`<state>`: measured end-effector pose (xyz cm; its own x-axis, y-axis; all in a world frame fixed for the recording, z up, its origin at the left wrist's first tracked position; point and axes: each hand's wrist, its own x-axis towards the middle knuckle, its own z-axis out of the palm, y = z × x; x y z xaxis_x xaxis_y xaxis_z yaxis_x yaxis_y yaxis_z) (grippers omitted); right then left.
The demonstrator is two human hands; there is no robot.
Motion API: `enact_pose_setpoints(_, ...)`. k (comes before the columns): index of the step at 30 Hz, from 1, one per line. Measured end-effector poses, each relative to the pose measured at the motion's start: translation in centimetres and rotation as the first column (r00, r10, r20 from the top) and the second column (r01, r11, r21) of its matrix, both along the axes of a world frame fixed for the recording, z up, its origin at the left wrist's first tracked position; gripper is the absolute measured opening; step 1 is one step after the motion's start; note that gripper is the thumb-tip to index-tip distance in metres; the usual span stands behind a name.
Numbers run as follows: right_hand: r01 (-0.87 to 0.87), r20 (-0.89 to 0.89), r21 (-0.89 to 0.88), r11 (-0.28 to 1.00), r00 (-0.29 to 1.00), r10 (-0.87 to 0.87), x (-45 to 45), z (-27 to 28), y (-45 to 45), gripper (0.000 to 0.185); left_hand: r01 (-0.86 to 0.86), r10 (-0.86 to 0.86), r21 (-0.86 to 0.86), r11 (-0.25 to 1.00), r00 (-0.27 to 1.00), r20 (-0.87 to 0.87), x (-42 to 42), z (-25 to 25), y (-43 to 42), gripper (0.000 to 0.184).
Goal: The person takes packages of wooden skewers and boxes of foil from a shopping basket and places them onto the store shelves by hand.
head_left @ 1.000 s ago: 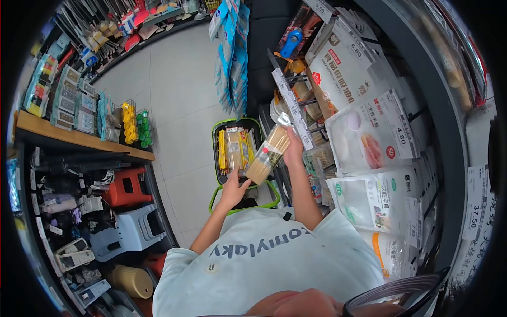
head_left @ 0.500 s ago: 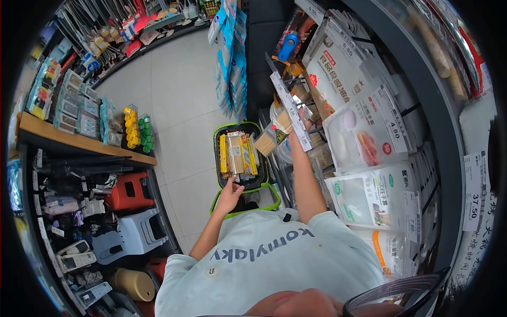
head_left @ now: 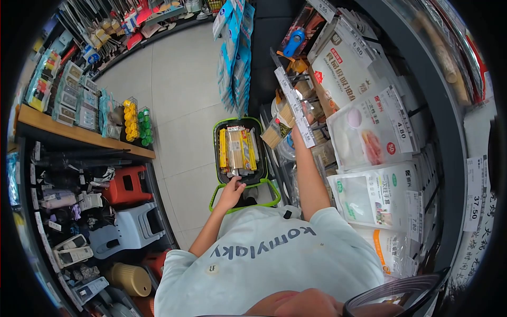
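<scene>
My left hand [head_left: 231, 194] is at the near rim of a black shopping basket [head_left: 217, 138] with a green edge, fingers curled at the rim and thumb apart. Inside the basket lie yellow boxes [head_left: 245, 150] and a clear pack of thin wooden sticks [head_left: 234, 149]. On the right, my right hand [head_left: 299, 134] reaches in among the shelf goods behind a slanted price strip [head_left: 293, 104]. That strip hides most of its fingers, so what they touch is unclear. Close by is a pack of wooden sticks [head_left: 276, 131].
Bagged goods, including disposable gloves [head_left: 364, 129], hang along the right rack. Blue packets [head_left: 235, 63] hang ahead of the basket. At left, a shelf holds a red stool [head_left: 125, 185] and a grey-blue stool [head_left: 129, 230]. Tiled floor [head_left: 182, 105] runs between.
The view has shifted slightly, so the shelf goods sit a little further right. My left hand stays by the basket rim, and my right hand remains among the shelf goods.
</scene>
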<state>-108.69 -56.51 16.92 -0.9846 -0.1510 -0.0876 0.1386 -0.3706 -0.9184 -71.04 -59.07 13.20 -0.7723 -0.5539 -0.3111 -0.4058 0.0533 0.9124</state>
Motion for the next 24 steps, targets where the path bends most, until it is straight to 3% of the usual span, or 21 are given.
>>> enact_pose_setpoints(4, -0.004, 0.059, 0.063, 0.998, 0.998, 0.001, -0.3, -0.6, 0.1, 0.026, 0.027, -0.027, -0.003, 1.000, 0.999, 0.017, -0.1, -0.5, 0.1, 0.042)
enact_pose_setpoints(12, 0.071, 0.037, -0.036, 0.997, 0.997, -0.070, 0.1, -0.1, -0.4, 0.033, 0.023, -0.023, 0.033, 0.999, 1.000, 0.016, 0.1, -0.6, -0.2, 0.041)
enact_pose_setpoints(16, 0.117, 0.023, -0.092, 0.989, 0.993, -0.115, -0.7, -2.7, -0.7, 0.035, 0.025, -0.026, 0.025, 0.999, 0.999, 0.026, 0.4, -0.3, -0.5, 0.041)
enact_pose_setpoints(24, 0.057, 0.049, -0.092, 0.994, 0.997, -0.053, 0.0, -2.0, -0.3, 0.035, 0.009, -0.010, 0.026, 1.000, 1.000, 0.030, 0.9, 0.0, -0.4, 0.040)
